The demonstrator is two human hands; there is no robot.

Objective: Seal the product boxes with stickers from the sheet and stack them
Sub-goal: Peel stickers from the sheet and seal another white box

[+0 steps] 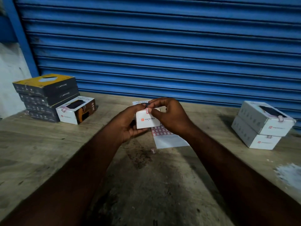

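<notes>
Right hand [171, 118] perhaps hides the sticker sheet [169, 139] (upper rows).

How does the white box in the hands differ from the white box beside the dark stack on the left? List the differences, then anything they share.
The held box is lifted off the table, gripped by the left hand; the left box rests on the table.
The right hand is pressing a sticker onto the held box's edge; the left box's sticker is untouched.
The left box leans against the dark stack; the held box touches only hands.
Both are white with a red logo.

Single head view, looking forward and down, close over the surface [48, 152], facing a blue shutter [162, 46].
</notes>
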